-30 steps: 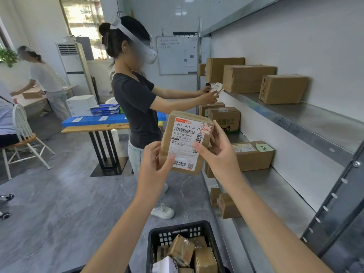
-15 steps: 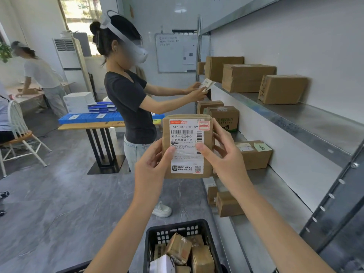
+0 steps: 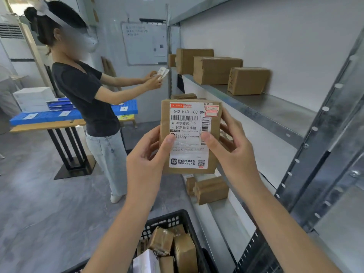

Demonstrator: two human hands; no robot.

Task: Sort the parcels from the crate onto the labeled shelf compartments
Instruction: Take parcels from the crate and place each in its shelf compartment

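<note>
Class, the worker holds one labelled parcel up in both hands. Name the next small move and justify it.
Probably carry the parcel toward a shelf matching the handwritten mark in its red box. Both the left hand and right hand grip it, label facing the camera, above the crate; it is not yet shelved.

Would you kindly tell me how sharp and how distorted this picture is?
Head view: the white label on the brown paper parcel is sharp, its large print readable; the brown cardboard boxes on the upper shelf look slightly smeared; the grey metal shelf upright leans from wide-angle distortion.
</note>
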